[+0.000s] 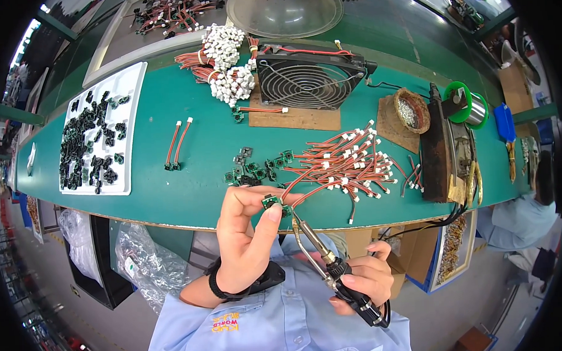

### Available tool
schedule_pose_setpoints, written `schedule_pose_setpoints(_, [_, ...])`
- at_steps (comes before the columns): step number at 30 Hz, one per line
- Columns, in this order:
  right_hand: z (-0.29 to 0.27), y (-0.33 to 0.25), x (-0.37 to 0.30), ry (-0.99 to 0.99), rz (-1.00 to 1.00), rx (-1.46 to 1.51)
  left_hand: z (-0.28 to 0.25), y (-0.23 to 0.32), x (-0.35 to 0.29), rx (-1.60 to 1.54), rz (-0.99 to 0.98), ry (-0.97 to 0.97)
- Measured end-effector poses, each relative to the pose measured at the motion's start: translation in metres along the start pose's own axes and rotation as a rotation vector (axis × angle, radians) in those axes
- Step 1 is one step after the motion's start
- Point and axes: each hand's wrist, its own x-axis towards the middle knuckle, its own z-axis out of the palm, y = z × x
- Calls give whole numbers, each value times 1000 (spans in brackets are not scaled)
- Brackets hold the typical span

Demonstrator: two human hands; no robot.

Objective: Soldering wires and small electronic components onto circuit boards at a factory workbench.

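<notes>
My left hand (pixel 241 239) is closed, pinching a small green circuit board (pixel 271 202) between thumb and fingers. Red and black wires with white connectors run from beside the board toward the pile on the right; which of them join it I cannot tell. In my right hand (pixel 372 276) is a black-handled soldering iron (pixel 326 255) with a thin metal tube alongside its shaft. Its tip points up-left, close to the board, but contact is hard to make out. Just beyond my left fingers lie several loose green boards (pixel 251 171) beside the pile of wire leads (pixel 349 164).
A white tray (pixel 136 106) of dark small parts lies at left, near two finished-looking leads (pixel 179 145). Bundled white connectors (pixel 231 84) and a black fan (pixel 308 82) stand at the back. Right are a tip-cleaning bowl (pixel 411 111), a solder spool (pixel 477 110) and a metal stand (pixel 438 157).
</notes>
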Motion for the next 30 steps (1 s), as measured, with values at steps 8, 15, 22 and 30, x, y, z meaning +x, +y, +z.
schedule_pose_setpoints(8, [-5, -2, -5, 45, -27, -22, -2, 2, 1, 0, -5, 22])
schedule_pose_setpoints(15, [7, 10, -16, 437, -110, 13, -3, 11, 4, -135, -207, 20])
schedule_pose_setpoints(22, [-6, 0, 1, 34, -7, 41, 2, 8, 2, -15, -85, -4])
schedule_pose_setpoints(30, [-4, 0, 0, 43, 8, 37, 1, 5, 1, 37, -36, -39])
